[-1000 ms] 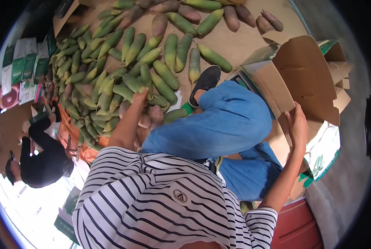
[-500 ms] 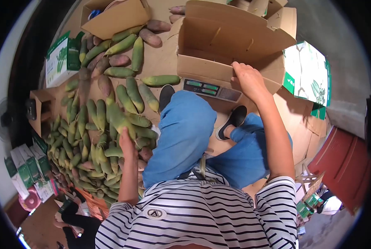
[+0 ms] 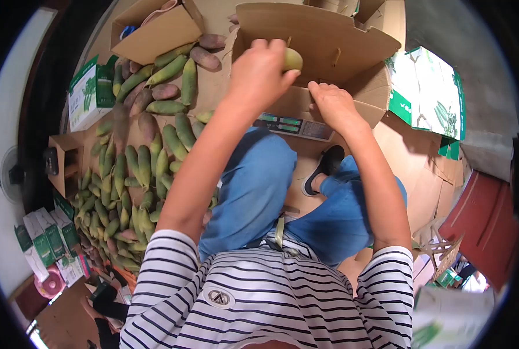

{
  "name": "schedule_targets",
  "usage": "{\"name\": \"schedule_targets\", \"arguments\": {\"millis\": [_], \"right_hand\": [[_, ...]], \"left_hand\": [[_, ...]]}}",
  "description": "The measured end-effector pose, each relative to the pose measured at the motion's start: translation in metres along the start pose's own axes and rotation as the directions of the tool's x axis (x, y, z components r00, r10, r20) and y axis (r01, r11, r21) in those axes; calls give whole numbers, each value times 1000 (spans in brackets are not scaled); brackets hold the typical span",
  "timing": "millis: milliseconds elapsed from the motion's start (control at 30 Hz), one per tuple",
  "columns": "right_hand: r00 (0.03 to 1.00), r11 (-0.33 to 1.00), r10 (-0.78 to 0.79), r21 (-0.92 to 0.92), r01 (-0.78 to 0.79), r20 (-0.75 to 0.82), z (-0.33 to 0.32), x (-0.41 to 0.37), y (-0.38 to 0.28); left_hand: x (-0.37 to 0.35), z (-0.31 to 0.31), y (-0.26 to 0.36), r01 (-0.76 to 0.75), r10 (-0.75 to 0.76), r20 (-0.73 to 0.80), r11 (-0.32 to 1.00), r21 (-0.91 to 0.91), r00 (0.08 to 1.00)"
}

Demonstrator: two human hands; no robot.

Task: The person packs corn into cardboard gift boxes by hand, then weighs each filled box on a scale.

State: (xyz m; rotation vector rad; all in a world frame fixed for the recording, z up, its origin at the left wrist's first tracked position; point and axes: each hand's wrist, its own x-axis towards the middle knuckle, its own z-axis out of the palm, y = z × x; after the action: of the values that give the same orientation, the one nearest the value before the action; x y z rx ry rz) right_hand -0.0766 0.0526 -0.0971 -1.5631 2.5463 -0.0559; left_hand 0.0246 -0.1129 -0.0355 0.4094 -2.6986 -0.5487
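My left hand [image 3: 258, 71] is closed around a green radish [image 3: 293, 60], whose rounded pale-green end shows past my fingers. It holds the radish over the opening of a brown cardboard box [image 3: 317, 36]. On the box's near edge, my right hand [image 3: 333, 106] has its fingers hooked over the rim. Under the front of the box sits a digital scale [image 3: 297, 127] with lit green displays. A large heap of green radishes [image 3: 114, 203] spreads over the floor at my left.
Several purplish roots [image 3: 206, 58] lie among the green ones near another open box [image 3: 158, 32]. White-and-green printed cartons stand at left [image 3: 90, 93] and right [image 3: 431, 96]. A red panel [image 3: 483, 224] is at far right. Part of another person [image 3: 105, 305] shows at lower left.
My left hand has moved from the heap up and right to the box, bringing a green radish. My right hand stays on the box edge. A blurred white-and-green carton now shows at lower right.
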Motion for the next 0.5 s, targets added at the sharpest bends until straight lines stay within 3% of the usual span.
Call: {"name": "schedule_targets", "arguments": {"millis": [33, 133, 167, 233, 267, 300, 367, 400, 433, 500], "right_hand": [[1000, 1000, 0, -4, 0, -1, 0, 1, 0], [1000, 1000, -11, -6, 11, 13, 2, 2, 4], [997, 1000, -12, 7, 12, 80, 5, 5, 7], [993, 996, -63, 71, 56, 101, 3, 4, 7], [995, 996, -84, 36, 83, 48, 4, 2, 8], [997, 994, -79, 75, 78, 15, 4, 0, 6], [997, 995, -53, 90, 49, 48, 2, 1, 6], [997, 994, -51, 99, 45, 59, 0, 3, 7], [996, 994, -47, 106, 40, 71, 0, 4, 8], [996, 993, -58, 107, 51, 65, 1, 5, 11]], "left_hand": [[4, 7, 1, 9, -11, 56, 999, 35, 998], [1, 4, -5, -86, 54, -127, 960, -267, 990], [-8, -4, -16, -95, 44, -147, 929, -357, 988], [-36, -20, -46, -66, -5, -166, 907, -416, 986], [-58, -24, -66, 71, -109, -77, 921, -384, 991], [-87, -26, -89, 203, -214, 5, 918, -341, 977], [-161, -21, -140, 317, -307, 110, 944, -93, 945], [-200, -23, -151, 421, -426, 247, 904, 73, 871], [-256, -13, -178, 352, -411, 329, 908, 227, 850], [-362, 2, -209, 288, -547, 584, 829, 480, 600]]}}
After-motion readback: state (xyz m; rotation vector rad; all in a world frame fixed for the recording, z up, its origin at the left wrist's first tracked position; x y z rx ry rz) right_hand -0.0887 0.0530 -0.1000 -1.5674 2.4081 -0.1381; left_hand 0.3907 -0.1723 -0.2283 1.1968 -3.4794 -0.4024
